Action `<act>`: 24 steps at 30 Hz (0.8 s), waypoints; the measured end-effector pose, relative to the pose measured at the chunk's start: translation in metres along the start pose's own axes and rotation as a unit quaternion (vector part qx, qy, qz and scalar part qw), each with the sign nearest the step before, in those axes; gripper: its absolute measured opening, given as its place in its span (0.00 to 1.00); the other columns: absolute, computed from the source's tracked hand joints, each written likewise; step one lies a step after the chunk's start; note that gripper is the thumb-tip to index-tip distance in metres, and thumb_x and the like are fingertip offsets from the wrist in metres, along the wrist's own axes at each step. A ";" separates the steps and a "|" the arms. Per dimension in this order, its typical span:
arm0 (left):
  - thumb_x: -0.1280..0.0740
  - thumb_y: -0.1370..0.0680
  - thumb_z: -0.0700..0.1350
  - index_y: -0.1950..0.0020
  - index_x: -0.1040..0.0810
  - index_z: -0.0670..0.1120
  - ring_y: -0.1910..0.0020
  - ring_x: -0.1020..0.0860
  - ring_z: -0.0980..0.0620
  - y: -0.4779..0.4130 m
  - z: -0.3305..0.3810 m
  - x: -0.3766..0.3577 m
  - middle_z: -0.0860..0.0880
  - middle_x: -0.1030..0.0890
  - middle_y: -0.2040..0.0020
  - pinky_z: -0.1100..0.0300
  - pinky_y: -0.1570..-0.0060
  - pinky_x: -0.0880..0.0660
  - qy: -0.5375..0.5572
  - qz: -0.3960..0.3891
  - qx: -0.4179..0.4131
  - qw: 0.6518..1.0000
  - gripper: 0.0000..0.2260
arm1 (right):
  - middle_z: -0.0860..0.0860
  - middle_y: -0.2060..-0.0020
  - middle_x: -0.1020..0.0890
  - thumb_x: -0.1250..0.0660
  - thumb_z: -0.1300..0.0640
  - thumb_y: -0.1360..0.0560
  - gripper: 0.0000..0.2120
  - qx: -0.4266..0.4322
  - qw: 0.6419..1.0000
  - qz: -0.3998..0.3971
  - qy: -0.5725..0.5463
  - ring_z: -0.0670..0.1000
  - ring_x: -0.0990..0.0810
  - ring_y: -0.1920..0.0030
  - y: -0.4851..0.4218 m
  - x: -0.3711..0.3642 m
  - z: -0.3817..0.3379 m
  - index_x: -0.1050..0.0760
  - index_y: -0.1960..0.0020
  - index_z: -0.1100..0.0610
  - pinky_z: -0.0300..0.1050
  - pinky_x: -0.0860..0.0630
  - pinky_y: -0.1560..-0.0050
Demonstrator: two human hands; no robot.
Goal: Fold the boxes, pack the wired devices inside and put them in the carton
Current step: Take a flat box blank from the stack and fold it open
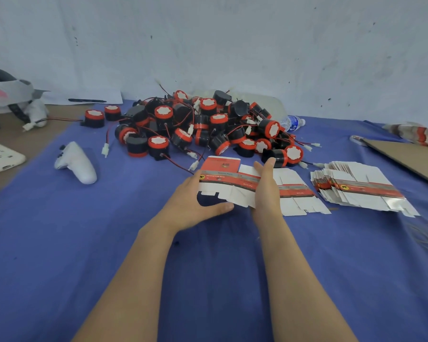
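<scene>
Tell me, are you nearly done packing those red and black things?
Barely started. Done: nothing, no folded box shows. In hand: the left hand holds one flat box, and the right hand rests against it. Left: the whole pile of wired devices and the stack of flat boxes.

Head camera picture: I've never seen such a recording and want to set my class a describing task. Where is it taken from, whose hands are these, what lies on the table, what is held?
No machine here: a person wears a wide-angle camera on the head, looking down at their own bare arms. The left hand grips a flat red-and-white box; the right hand lies with straight fingers against its other end. On the blue cloth lie a pile of black-and-red wired devices, a stack of flat boxes, a white controller and a water bottle.
</scene>
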State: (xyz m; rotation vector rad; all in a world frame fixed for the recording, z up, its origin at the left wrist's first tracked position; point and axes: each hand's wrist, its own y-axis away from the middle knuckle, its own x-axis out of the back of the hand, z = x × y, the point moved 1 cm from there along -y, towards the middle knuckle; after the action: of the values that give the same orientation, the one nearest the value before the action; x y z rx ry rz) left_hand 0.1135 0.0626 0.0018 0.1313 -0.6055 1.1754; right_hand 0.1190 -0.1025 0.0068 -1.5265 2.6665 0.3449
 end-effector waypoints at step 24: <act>0.35 0.26 0.60 0.29 0.34 0.53 0.42 0.25 0.50 -0.006 -0.003 -0.013 0.54 0.25 0.38 0.49 0.44 0.24 -0.192 0.139 0.065 0.969 0.27 | 0.49 0.36 0.24 0.52 0.38 0.20 0.25 0.123 0.987 -0.082 0.056 0.44 0.25 0.38 0.019 -0.020 0.005 0.33 0.29 0.48 0.35 0.28 0.46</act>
State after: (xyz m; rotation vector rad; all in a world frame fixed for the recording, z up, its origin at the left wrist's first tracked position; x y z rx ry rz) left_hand 0.1171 0.0504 -0.0066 0.4035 -0.9080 1.4765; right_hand 0.1122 -0.0754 0.0084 -1.7138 2.5220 -0.0779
